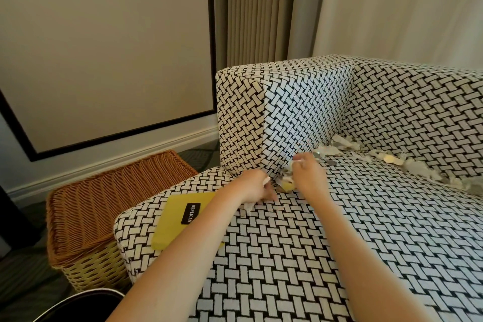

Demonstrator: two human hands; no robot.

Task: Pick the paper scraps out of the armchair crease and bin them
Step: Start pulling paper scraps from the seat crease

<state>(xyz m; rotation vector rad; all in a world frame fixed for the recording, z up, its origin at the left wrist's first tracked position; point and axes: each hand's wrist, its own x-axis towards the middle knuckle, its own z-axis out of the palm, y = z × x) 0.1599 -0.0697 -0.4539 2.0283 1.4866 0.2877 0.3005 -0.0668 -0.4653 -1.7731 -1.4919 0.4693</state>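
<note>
White paper scraps (345, 144) lie along the crease between the seat and the back of the black-and-white woven armchair (339, 230), with more scraps (423, 168) trailing to the right. My right hand (308, 175) is at the left end of the crease by the armrest (285, 117) and pinches a bunch of scraps (287, 175). My left hand (254, 187) rests on the seat just left of it, fingers curled round a scrap of paper (249, 206) that sticks out below.
A yellow card with a black label (180, 219) lies on the seat's front left corner. A wicker basket with a closed lid (104, 198) stands on the floor left of the chair. A dark rimmed bin (86, 303) shows at the bottom left. Curtains hang behind.
</note>
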